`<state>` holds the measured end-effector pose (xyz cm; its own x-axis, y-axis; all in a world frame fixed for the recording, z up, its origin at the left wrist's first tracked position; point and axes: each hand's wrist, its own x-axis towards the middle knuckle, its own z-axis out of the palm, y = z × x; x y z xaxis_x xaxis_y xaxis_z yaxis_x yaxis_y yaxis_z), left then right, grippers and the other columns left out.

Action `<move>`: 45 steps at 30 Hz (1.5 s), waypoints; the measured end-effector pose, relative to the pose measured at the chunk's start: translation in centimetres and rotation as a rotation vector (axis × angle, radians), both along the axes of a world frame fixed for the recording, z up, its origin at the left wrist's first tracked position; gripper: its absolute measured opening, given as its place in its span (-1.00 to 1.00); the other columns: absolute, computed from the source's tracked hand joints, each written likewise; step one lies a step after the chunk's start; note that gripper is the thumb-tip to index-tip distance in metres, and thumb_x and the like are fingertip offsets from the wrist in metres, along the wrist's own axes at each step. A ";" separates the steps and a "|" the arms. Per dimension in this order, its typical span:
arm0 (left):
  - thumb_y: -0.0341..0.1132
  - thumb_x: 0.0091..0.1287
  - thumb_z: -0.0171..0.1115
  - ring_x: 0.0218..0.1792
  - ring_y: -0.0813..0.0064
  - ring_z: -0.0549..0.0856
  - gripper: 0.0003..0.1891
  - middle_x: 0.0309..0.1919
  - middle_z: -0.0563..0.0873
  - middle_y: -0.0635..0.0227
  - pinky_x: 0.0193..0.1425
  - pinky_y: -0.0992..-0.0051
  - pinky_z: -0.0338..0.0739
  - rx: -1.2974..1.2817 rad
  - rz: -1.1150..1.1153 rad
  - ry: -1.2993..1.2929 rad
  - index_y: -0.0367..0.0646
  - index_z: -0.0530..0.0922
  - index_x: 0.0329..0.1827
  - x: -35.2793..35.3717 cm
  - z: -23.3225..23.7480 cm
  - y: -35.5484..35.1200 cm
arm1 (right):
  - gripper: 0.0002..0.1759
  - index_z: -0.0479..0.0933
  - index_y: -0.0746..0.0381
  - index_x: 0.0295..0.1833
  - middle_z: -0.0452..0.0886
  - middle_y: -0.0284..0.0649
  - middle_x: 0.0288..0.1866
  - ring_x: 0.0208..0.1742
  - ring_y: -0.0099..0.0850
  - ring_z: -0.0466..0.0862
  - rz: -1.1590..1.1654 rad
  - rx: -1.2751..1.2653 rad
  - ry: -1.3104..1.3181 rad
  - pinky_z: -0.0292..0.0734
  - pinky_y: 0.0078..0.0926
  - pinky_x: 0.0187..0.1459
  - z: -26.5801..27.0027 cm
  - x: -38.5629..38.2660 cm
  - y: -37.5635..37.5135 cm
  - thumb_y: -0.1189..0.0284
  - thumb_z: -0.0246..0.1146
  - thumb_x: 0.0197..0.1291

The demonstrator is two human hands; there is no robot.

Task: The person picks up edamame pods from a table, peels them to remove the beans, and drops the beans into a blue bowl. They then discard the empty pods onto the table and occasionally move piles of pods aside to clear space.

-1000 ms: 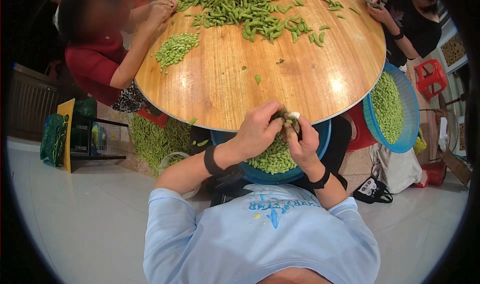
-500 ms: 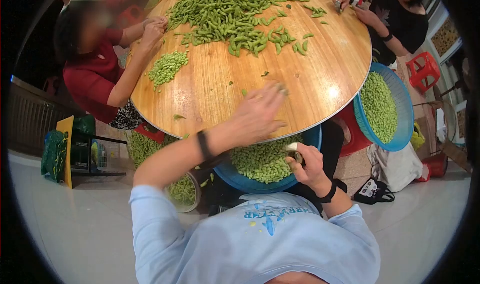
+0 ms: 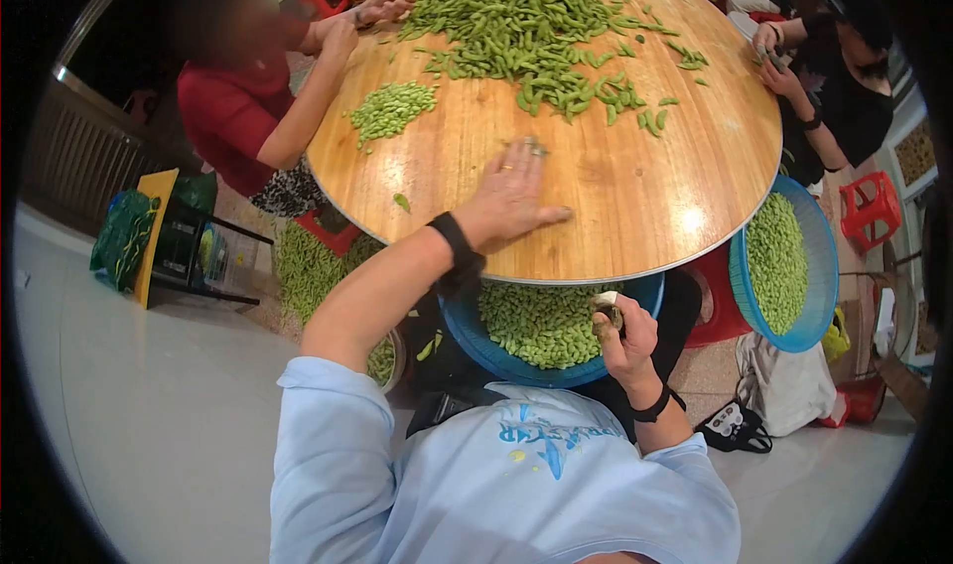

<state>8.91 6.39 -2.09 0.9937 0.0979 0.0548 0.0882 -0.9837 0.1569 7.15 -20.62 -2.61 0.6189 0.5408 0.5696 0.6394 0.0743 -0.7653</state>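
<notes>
My left hand [image 3: 511, 195] lies palm down on the round wooden table [image 3: 625, 211], its fingers stretched out and the thumb held apart. A few small dark scraps show by its fingertips. My right hand [image 3: 629, 341] is curled closed over the right side of a blue basin [image 3: 459, 338], below the table edge. White wrapping and dark-stained fingertips show on it; whether something sits between the fingers is hidden. Shelled green beans [image 3: 546, 328] fill the basin. Farther up the table are a big heap of green bean pods [image 3: 516, 23] and a small pile of shelled beans [image 3: 393, 110].
A person in red [image 3: 233, 112] sits at the left, and one in black [image 3: 844, 92] at the right, both with hands at the table. At the right stand another blue basin [image 3: 819, 301] of beans and a red stool [image 3: 871, 211]. Pods lie on the floor at the left.
My left hand has moved left across the table, and its blur has lessened. My right hand stays closed over the basin. The whole view has shifted.
</notes>
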 end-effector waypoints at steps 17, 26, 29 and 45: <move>-0.21 -0.03 0.37 -0.03 -0.05 0.51 -0.47 -0.08 0.54 -0.08 0.01 0.11 0.45 0.389 -0.093 -0.505 -0.35 0.47 -0.02 -15.2 3.6 6.1 | -0.85 0.51 0.40 -0.09 0.52 -0.33 -0.52 -0.56 -0.62 0.50 -0.026 0.010 0.291 0.39 -0.66 -0.50 -1.8 1.0 -0.8 0.57 0.18 0.25; 0.17 0.05 0.35 0.42 0.01 0.24 -0.08 0.29 0.37 -0.15 0.46 0.18 0.11 -0.225 -0.257 -0.230 -0.48 0.31 0.25 -8.1 1.1 -4.6 | -0.84 0.51 0.38 -0.06 0.55 -0.30 -0.43 -0.50 -0.60 0.54 -0.027 0.000 0.314 0.43 -0.65 -0.43 -1.6 1.3 0.2 0.54 0.19 0.29; 0.16 0.04 0.35 0.28 -0.01 0.37 -0.13 0.18 0.43 -0.10 0.35 0.16 0.25 0.005 0.094 -0.204 -0.43 0.34 0.21 -14.6 1.5 4.4 | -0.84 0.51 0.38 -0.05 0.51 -0.34 -0.48 -0.55 -0.65 0.48 -0.042 0.017 0.307 0.36 -0.70 -0.51 -1.7 2.3 0.0 0.53 0.15 0.32; 0.09 0.08 0.32 0.29 -0.03 0.35 -0.19 0.21 0.41 -0.10 0.41 0.19 0.21 -0.057 -0.220 -0.328 -0.42 0.34 0.21 -10.7 0.9 2.6 | -0.84 0.52 0.37 -0.06 0.49 -0.37 -0.53 -0.54 -0.67 0.49 0.020 -0.047 0.249 0.40 -0.69 -0.49 0.6 2.0 3.3 0.55 0.15 0.29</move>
<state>-1.83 8.97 -1.21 0.9221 -0.1031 0.3729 -0.1871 -0.9625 0.1965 9.11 -17.35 -2.05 0.7258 0.5771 0.3743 0.4290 0.0455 -0.9021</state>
